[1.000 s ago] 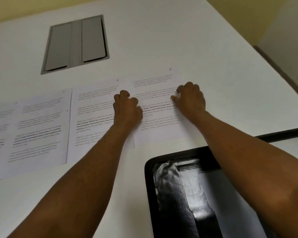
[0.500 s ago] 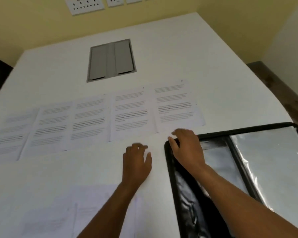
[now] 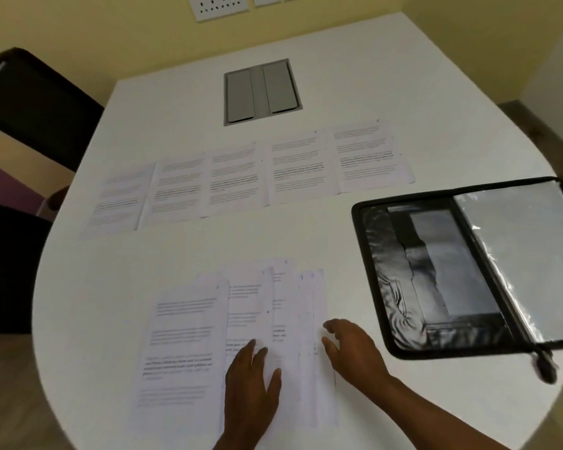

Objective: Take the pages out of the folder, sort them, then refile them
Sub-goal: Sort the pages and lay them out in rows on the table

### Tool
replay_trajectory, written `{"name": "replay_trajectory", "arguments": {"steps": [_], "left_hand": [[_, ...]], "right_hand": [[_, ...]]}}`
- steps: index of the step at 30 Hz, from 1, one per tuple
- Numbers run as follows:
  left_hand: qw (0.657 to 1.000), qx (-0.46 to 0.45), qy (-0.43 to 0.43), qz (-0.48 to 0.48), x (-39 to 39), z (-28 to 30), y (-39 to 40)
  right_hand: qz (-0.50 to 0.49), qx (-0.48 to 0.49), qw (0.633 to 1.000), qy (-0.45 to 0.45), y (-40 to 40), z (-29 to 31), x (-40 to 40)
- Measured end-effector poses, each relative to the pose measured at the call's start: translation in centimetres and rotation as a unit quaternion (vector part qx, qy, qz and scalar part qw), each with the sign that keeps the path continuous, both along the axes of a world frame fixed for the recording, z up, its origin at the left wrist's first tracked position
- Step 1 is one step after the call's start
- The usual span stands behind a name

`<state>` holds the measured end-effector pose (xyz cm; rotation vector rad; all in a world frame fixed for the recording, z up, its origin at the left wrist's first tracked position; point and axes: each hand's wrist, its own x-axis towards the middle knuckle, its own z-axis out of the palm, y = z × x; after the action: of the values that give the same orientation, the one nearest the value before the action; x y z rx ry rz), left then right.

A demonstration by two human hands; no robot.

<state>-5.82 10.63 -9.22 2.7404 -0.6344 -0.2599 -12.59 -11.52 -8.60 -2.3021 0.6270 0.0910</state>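
- Left hand (image 3: 252,375): flat, fingers spread, resting on the near pile of pages (image 3: 241,336), lower centre of frame; grips nothing.
- Right hand (image 3: 351,349): open, fingers loosely curled, at the pile's right edge.
- Row of pages (image 3: 251,177): five sheets side by side, mid-frame.
- Folder (image 3: 468,271): open, right of frame, on white table (image 3: 338,69).

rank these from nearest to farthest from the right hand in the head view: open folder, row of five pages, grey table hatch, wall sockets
From the right hand:
1. open folder, just to its right on the table.
2. row of five pages, laid out across mid-table.
3. grey table hatch, set into the table beyond the row.
4. wall sockets, on the far wall.
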Motion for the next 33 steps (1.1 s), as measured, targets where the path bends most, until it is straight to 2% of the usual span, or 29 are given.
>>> {"name": "replay_trajectory", "arguments": {"steps": [3, 8, 12, 15, 21, 25, 30, 33], "left_hand": [[1.0, 0.026, -0.004, 0.011, -1.5, 0.1, 2.4], [0.997, 0.006, -0.009, 0.08, -1.4, -0.2, 6.2], [0.987, -0.033, 0.015, 0.159, 0.2, -0.1, 9.2], [0.976, -0.03, 0.024, 0.215, 1.8, 0.3, 11.7], [0.939, 0.016, 0.09, 0.331, 6.4, 1.2, 16.6], [0.9, -0.015, 0.159, 0.404, 8.6, 1.9, 18.0], [0.889, -0.009, 0.19, 0.416, 9.9, 1.6, 19.0], [0.887, -0.022, 0.207, 0.413, 10.2, 1.1, 19.4]], "right_hand": [[0.01, 0.002, 1.0, 0.028, 3.1, 0.5, -1.2], [0.027, 0.002, 0.999, 0.042, 7.3, 1.3, -1.8], [0.037, 0.035, 0.997, 0.062, 10.6, 1.7, -1.1], [0.033, 0.078, 0.994, 0.069, 13.1, 2.1, 0.3], [-0.046, 0.193, 0.974, 0.105, 17.3, 2.4, 4.0], [-0.122, 0.239, 0.955, 0.124, 19.7, 1.6, 6.0], [-0.188, 0.284, 0.928, 0.152, 21.0, 0.6, 7.5], [-0.163, 0.257, 0.938, 0.164, 21.5, 0.6, 8.1]]}}
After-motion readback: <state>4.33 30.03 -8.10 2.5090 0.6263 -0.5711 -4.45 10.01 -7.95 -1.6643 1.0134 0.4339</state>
